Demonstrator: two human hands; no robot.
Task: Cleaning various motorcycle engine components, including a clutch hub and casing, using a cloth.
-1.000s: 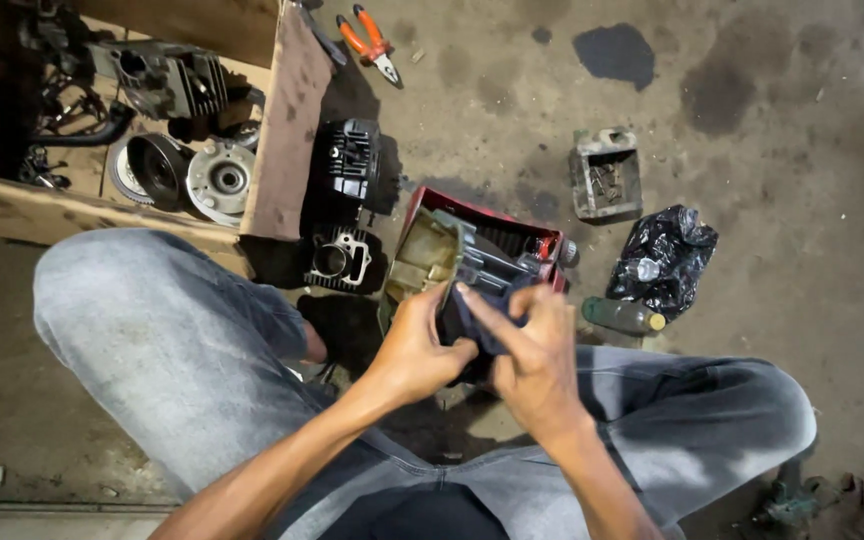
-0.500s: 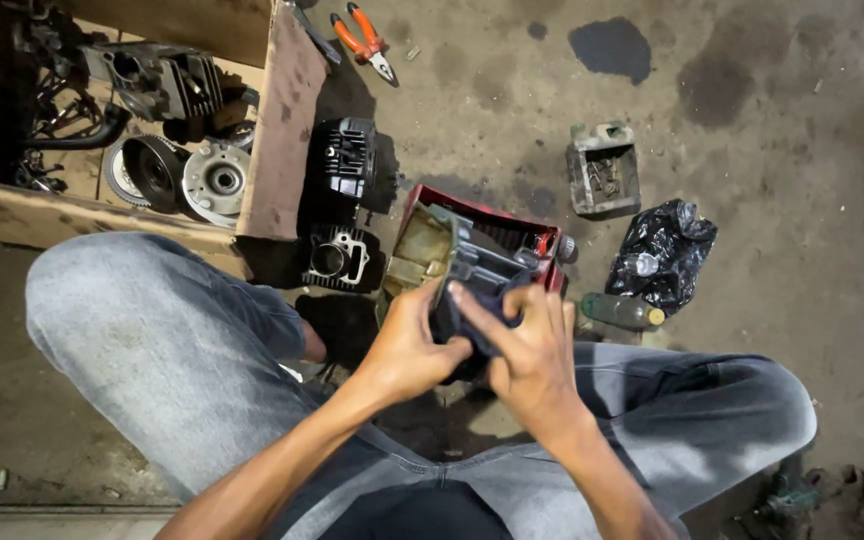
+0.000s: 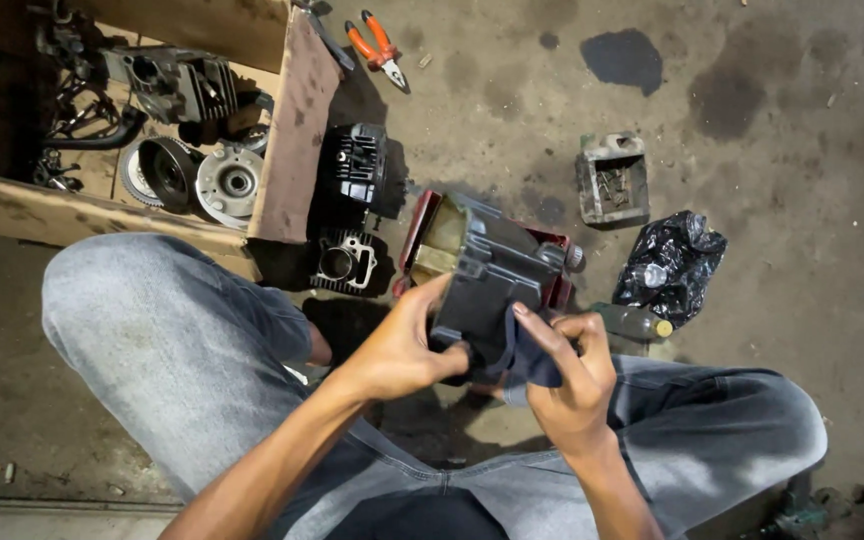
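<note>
I hold a dark grey metal engine casing (image 3: pixel 487 275) between my knees, above a red tray (image 3: pixel 422 225) on the floor. My left hand (image 3: pixel 402 340) grips the casing's near left side. My right hand (image 3: pixel 572 370) presses a dark blue rag (image 3: pixel 522 350) against the casing's near end.
A wooden crate (image 3: pixel 287 150) at the upper left holds engine parts and round metal discs (image 3: pixel 227 180). Two black finned cylinders (image 3: pixel 352 175) lie beside it. Orange-handled pliers (image 3: pixel 377 45), a small metal box of screws (image 3: pixel 612 180), a black plastic bag (image 3: pixel 667 265) and a small bottle (image 3: pixel 632 322) sit on the stained concrete floor.
The casing has been tilted and lifted slightly, and my right hand has shifted the rag along its near end. Both hands keep their hold.
</note>
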